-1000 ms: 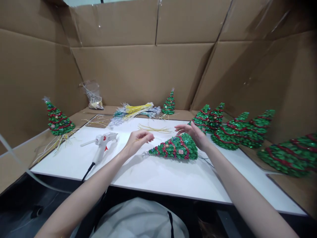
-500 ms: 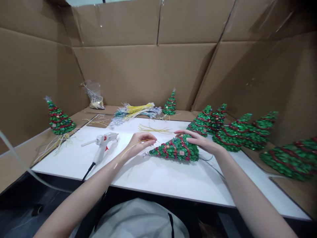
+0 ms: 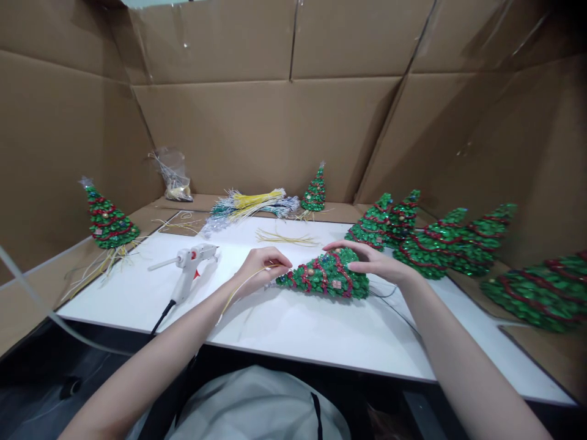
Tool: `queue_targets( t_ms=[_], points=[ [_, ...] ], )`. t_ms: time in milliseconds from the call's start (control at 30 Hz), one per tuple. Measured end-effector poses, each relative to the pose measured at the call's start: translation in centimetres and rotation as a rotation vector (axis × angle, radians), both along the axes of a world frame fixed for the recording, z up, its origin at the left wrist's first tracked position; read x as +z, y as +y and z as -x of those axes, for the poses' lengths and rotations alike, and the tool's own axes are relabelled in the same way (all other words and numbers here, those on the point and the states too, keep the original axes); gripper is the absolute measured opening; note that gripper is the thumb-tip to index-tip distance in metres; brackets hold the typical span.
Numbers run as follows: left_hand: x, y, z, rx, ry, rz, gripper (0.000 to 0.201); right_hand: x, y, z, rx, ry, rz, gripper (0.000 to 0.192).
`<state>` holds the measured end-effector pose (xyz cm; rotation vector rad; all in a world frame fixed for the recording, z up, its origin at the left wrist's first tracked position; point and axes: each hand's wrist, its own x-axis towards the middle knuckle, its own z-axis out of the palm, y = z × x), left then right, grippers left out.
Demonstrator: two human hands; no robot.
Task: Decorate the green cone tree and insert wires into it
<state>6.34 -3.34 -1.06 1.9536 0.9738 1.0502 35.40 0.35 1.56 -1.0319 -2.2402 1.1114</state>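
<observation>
A small green Christmas tree (image 3: 328, 275) with red garland and beads lies on its side on the white board, its tip pointing left. My left hand (image 3: 261, 267) pinches a thin yellow wire (image 3: 235, 294) near that tip. The wire's tail trails back along my wrist, while its front end is hard to make out at the fingertips. Over the broad end of the tree, my right hand (image 3: 373, 261) is curved, with the thumb on the near side and the fingers on the far side. Dark wires (image 3: 397, 311) run out from under its base.
A white glue gun (image 3: 187, 269) lies on the left of the board. Behind are loose yellow wires (image 3: 284, 237), a wire bundle (image 3: 257, 203) and a plastic bag (image 3: 177, 177). Several decorated trees (image 3: 431, 244) stand at right; another tree (image 3: 107, 217) stands at left. Cardboard walls (image 3: 257, 134) enclose the table.
My left hand has moved slightly right and down, closer to the tree's tip, and the yellow wire's tail has swung lower. My right hand stays on the tree with its thumb shifted slightly.
</observation>
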Motion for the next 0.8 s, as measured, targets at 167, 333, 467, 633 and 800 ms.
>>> queue_targets(
  t_ms=[167,333,467,633,800],
  points=[
    [0.4,0.0,0.1,0.005,0.003,-0.042,0.011,0.0,0.1,0.1,0.025,0.025,-0.010,0.053],
    [0.6,-0.2,0.0,0.029,-0.051,-0.029,0.009,-0.1,0.1,0.1,0.033,0.038,-0.039,0.054],
    [0.5,-0.5,-0.3,-0.037,-0.064,-0.030,0.015,-0.4,0.2,0.1,0.052,0.062,-0.046,0.056],
    [0.3,-0.6,-0.3,-0.041,-0.067,-0.071,0.018,-0.7,0.4,0.5,0.069,0.095,-0.104,0.058],
    [0.0,-0.3,-0.4,0.013,-0.035,-0.120,0.017,-0.8,0.0,1.3,0.048,0.112,-0.154,0.060]
  ],
)
